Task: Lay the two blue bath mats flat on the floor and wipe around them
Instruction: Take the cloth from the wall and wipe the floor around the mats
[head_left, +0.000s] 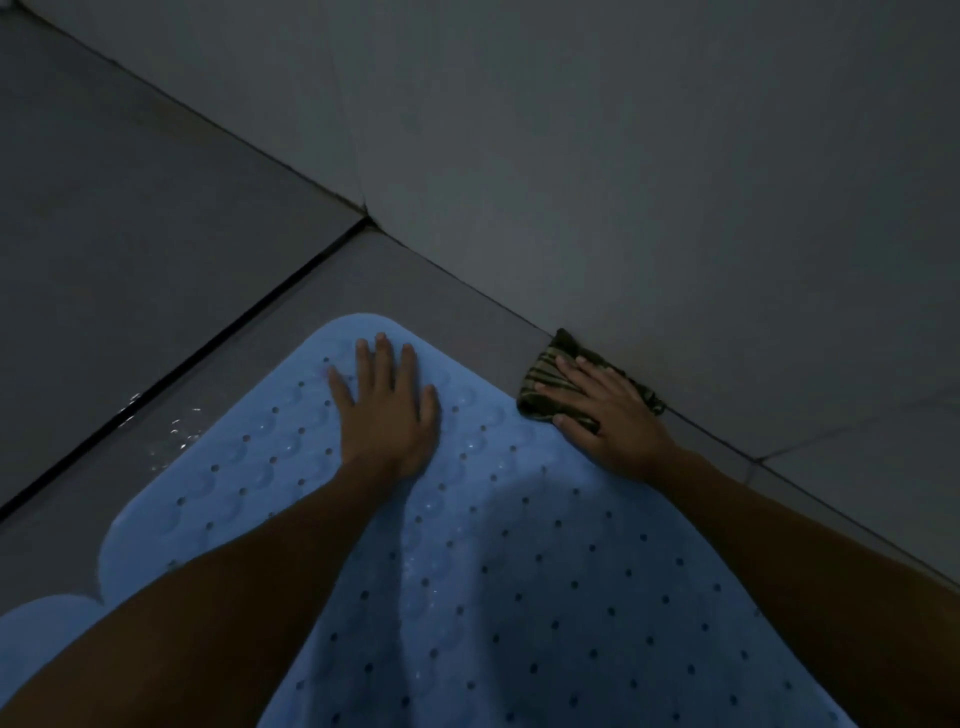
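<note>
A blue perforated bath mat (493, 571) lies flat on the grey tiled floor, its rounded corner pointing toward the wall. My left hand (387, 410) rests on that corner with straight, spread fingers. A second patch of blue mat (36, 639) shows at the lower left edge, partly hidden by my left forearm. My right hand (602, 410) presses with flat fingers on a dark striped cloth (545, 379) lying on the floor between the mat's edge and the foot of the wall.
A grey wall (675, 182) runs diagonally from upper left to lower right. A dark grout line (208, 343) crosses the floor tiles (130, 234) on the left. Water drops (176, 431) glint on the tile beside the mat's left edge.
</note>
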